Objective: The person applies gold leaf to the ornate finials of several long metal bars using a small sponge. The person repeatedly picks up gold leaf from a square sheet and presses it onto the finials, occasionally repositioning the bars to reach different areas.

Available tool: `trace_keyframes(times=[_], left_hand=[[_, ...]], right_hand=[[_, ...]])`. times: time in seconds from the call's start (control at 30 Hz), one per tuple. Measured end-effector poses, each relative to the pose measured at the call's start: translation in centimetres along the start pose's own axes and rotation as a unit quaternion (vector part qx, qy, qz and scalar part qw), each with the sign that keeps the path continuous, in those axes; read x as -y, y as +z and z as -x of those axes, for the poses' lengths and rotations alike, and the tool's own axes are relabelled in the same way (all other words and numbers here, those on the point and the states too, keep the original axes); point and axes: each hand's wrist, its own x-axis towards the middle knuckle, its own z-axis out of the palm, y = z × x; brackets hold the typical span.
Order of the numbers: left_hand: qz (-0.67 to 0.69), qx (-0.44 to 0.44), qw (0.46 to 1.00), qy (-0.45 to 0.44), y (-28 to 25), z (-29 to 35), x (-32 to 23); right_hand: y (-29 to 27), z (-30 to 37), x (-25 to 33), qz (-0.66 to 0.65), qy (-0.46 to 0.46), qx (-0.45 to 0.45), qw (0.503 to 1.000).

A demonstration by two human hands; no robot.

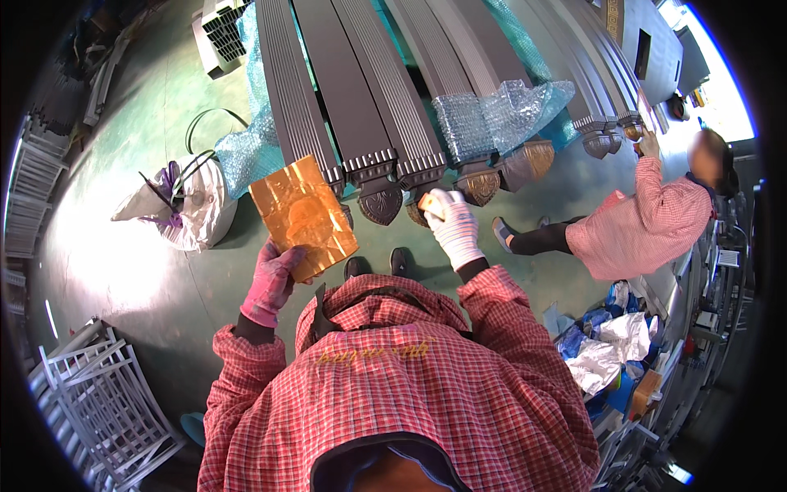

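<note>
We have two gloved hands at work. Our left hand (272,283), in pink at about 8:30, pinches one shiny gold sheet (303,220) by its lower edge, thumb on top; the sheet lies toward 10 o'clock. Our right hand (453,225), in white stripes toward 2 o'clock, has its fingers closed on one small orange-tan block (428,206). The block sits at one carved post end (416,216); whether they touch, we cannot tell. Toward 12 o'clock we count five nearby ends, one mostly behind the sheet. One co-worker (635,234) stands at 3 o'clock, one white sack (201,209) toward 9:30.
</note>
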Motion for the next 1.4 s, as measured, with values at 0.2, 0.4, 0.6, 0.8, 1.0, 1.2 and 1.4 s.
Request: trace_keyframes(times=[0.2, 0.4, 0.6, 0.8, 1.0, 1.2, 1.4], left_hand=[[-0.026, -0.018, 0.999, 0.014, -4.1, 0.9, -1.1], [-0.032, -0.005, 0.999, 0.004, -3.8, 0.4, -2.2], [-0.017, 0.006, 1.0, 0.011, -4.3, 0.0, -1.7], [-0.031, -0.019, 0.999, 0.025, -2.7, 0.9, -1.5], [-0.037, -0.027, 0.998, 0.032, -0.8, 1.4, -1.6], [-0.042, -0.019, 0.999, 0.014, 1.0, 1.5, -1.1], [-0.06, -0.003, 0.998, 0.004, 1.8, 0.6, -1.0]], right_hand=[[0.1, -1.3, -3.7, 0.019, 0.095, -0.114, 0.989], [1.8, -1.4, -1.7, 0.05, 0.061, -0.034, 0.996], [1.5, -0.2, 1.0, 0.054, 0.011, 0.023, 0.998], [0.7, -1.5, -2.9, -0.014, 0.061, -0.109, 0.992], [1.8, 0.3, -3.3, -0.017, 0.072, -0.076, 0.994], [5.0, 5.0, -3.4, -0.03, 0.001, -0.075, 0.997], [4.1, 5.8, -4.7, -0.104, 0.115, -0.208, 0.966]])
